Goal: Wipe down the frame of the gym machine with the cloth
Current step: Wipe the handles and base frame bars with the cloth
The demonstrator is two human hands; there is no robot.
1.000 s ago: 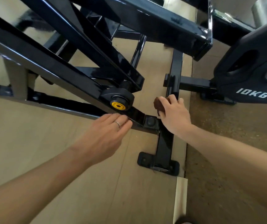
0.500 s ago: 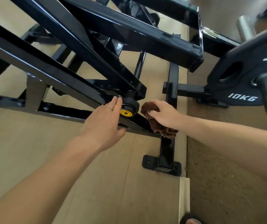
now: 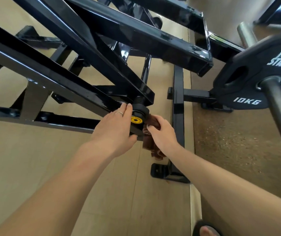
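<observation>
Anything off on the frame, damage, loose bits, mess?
Nothing stands out. The black frame looks glossy and intact, and the yellow-capped pivot sits seated. The right hand holds the brown cloth against the frame by the pivot; the left hand rests on the bar.

A gym: black steel machine frame (image 3: 78, 48), 10KG weight plate (image 3: 248, 86) on a bar.

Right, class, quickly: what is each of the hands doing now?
Left hand: open, fingers resting on the black frame bar.
Right hand: gripping the brown cloth.
</observation>
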